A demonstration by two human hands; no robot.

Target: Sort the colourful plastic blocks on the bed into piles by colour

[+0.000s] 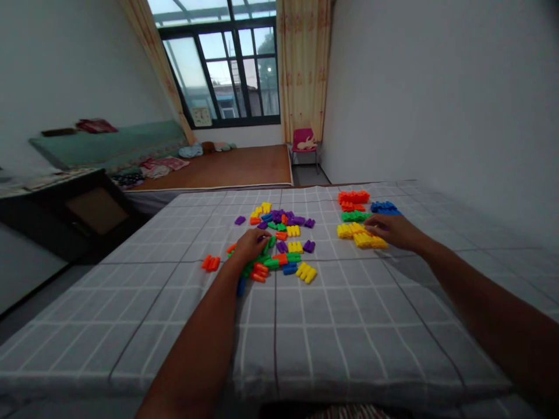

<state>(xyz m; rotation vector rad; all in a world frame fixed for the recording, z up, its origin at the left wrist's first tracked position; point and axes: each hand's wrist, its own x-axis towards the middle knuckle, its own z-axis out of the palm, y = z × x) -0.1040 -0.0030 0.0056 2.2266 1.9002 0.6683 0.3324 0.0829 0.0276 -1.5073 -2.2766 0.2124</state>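
Observation:
Small plastic blocks in several colours lie scattered over the middle of the table, among them purple blocks [282, 216], a yellow block [306, 272] and orange blocks [211, 263]. My left hand [251, 245] is over the left part of this pile, beside green blocks [271, 263]; what its fingers hold, if anything, is too small to tell. On the right, blocks stand grouped by colour: orange [353, 198], green [356, 216], blue [384, 207] and yellow [362, 235]. My right hand [391, 228] reaches in from the right, its fingertips at the yellow and green groups.
The table [323, 331] has a grey checked cloth. Beyond it are a brown bed platform [244, 166] and a pink chair [303, 139]. A dark cabinet [96, 215] stands at the left, and a white wall [437, 105] runs along the right.

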